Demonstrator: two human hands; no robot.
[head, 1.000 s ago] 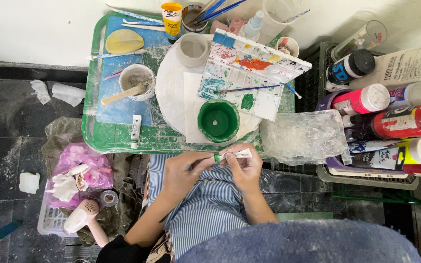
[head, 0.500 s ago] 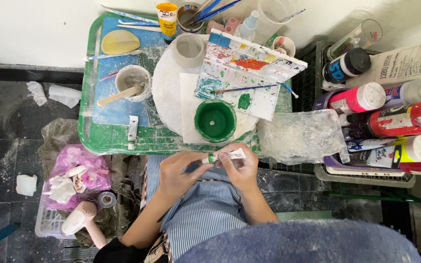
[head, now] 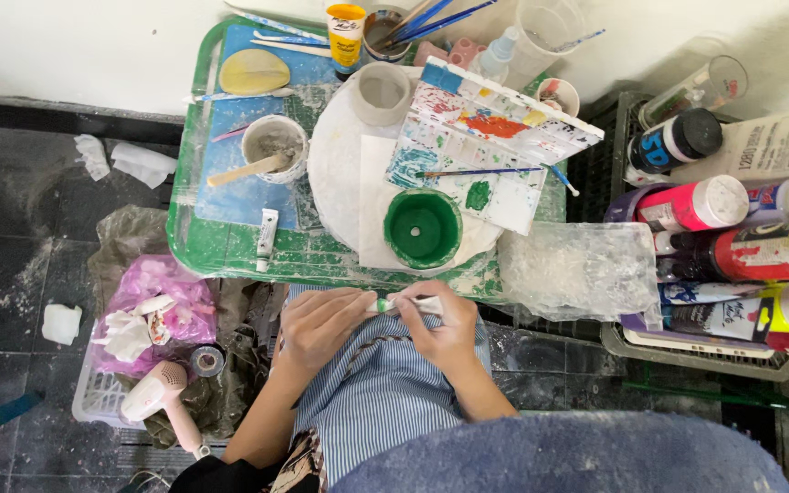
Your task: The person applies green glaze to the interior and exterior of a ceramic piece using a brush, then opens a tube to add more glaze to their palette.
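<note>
- Head view, hands at the near edge of the bench (head: 230, 260): both hands work a small white paint tube (head: 417, 303) over the lap, just in front of the green tray.
- Change over the last second: the hands sit slightly lower and closer to the body than before, and the tube now lies nearly level between them; the grip is much the same, so work on the tube's cap end is judged to be continuing, not finished.
- Left hand (head: 317, 324): fingers pinched on the green cap end (head: 382, 305) of the tube.
- Right hand (head: 440, 327): fingers closed around the tube body, thumb on top.
- Tube: short, white, with a green tip; whether the cap is on or off cannot be told.
- Surroundings: green pot (head: 423, 228) on a white sheet just beyond the hands; paint-smeared palette (head: 490, 146) with a brush (head: 481, 172) lying across it; bottles in a crate (head: 687, 351) to the right.
</note>
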